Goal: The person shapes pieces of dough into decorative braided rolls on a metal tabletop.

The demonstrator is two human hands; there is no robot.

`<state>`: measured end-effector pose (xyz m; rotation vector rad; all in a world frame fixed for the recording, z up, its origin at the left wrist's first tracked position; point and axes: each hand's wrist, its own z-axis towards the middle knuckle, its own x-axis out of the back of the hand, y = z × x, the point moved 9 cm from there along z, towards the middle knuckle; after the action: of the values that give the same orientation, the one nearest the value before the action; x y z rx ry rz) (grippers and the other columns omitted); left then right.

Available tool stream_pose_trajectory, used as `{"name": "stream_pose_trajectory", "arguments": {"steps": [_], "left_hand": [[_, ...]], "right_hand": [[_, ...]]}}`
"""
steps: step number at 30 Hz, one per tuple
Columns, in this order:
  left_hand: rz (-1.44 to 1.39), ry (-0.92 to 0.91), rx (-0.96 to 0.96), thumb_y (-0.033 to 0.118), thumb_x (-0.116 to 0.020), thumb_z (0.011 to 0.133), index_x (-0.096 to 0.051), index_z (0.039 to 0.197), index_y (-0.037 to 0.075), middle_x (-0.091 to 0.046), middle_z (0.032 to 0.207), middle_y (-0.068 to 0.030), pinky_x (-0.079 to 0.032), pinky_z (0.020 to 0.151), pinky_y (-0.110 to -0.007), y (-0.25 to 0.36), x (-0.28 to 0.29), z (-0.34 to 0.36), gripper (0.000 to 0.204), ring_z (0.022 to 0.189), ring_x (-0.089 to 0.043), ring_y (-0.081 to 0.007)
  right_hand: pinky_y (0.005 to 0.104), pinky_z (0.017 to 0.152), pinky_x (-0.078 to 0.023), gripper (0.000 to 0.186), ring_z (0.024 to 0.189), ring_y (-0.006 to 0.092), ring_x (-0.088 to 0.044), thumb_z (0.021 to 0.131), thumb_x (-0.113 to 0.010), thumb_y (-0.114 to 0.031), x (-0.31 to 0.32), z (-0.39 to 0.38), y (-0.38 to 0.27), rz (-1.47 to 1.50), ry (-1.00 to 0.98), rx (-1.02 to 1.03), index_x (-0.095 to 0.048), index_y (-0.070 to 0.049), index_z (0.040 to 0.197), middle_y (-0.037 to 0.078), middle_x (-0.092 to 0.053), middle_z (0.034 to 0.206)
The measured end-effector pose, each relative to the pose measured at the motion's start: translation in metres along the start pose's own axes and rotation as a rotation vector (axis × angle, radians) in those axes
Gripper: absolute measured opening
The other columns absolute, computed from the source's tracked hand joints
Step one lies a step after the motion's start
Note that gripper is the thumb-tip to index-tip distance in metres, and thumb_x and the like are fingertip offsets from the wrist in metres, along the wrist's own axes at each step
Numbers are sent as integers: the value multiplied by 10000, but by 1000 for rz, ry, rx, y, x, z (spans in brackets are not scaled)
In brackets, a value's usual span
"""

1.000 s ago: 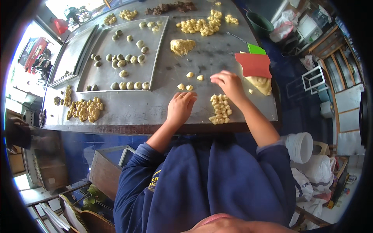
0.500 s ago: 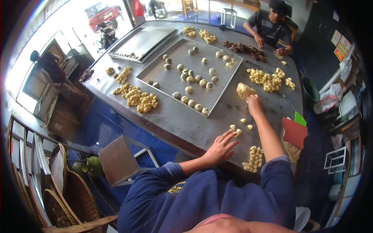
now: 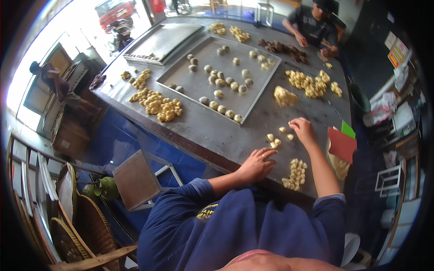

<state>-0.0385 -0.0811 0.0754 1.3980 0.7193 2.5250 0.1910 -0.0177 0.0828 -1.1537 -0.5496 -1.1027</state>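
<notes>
My right hand (image 3: pixel 303 130) is closed in a pinch, with a small pale bit of dough (image 3: pixel 290 123) at its fingertips. It hovers just above a few small dough pieces (image 3: pixel 282 129) on the metal table. Palm down near the table's close edge, my left hand (image 3: pixel 257 166) holds nothing, its fingers stretched toward another little group of dough pieces (image 3: pixel 274 143). Beyond my right hand sits a large pale dough lump (image 3: pixel 285 96). A cluster of small dough pieces (image 3: pixel 295 174) lies between my forearms.
A large tray (image 3: pixel 266 97) holds several round balls; another tray (image 3: pixel 181 36) stands behind it. Dough piles lie at left (image 3: pixel 158 106) and right (image 3: pixel 312 83). Across the table, a person (image 3: pixel 312 29) sits by brown lumps (image 3: pixel 285 49). A red sheet (image 3: pixel 341 145) lies at the right edge.
My right hand has left the large dough lump and come back toward me, now pinching a small bit. My left hand has shifted slightly away from the small pieces.
</notes>
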Motion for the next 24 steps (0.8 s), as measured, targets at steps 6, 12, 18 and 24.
{"name": "stream_pose_trajectory", "arguments": {"steps": [6,12,18,24], "left_hand": [[44,-86,-96,190,-686,803,-711,966,126,-633,1117,-52,-480,836,-407,0,-29,6,177,1028,-578,-265],[-148,-208,-4,241,-714,814,-726,986,92,-643,1018,-73,-474,890,-404,20,-43,33,228,974,-587,-281],[-168,-386,-16,288,-722,813,-741,988,118,-647,977,-73,-472,890,-399,32,-59,41,244,962,-588,-284],[-199,-460,14,228,-765,747,-732,957,118,-659,972,-73,-479,879,-389,40,-58,40,239,974,-601,-291]], "right_hand": [[230,662,-489,101,724,70,-594,925,-642,-80,45,-83,3,563,-84,-367,-663,18,929,18,-620,781],[252,682,-488,98,719,83,-596,859,-696,-64,77,-178,-24,468,-94,-444,-673,18,908,44,-656,787],[328,677,-510,103,730,178,-670,819,-718,-52,78,-225,-48,292,-54,-518,-644,-6,873,91,-696,816],[383,714,-499,92,814,286,-632,801,-712,-60,56,-231,-63,49,32,-252,-664,-38,877,96,-652,847]]}}
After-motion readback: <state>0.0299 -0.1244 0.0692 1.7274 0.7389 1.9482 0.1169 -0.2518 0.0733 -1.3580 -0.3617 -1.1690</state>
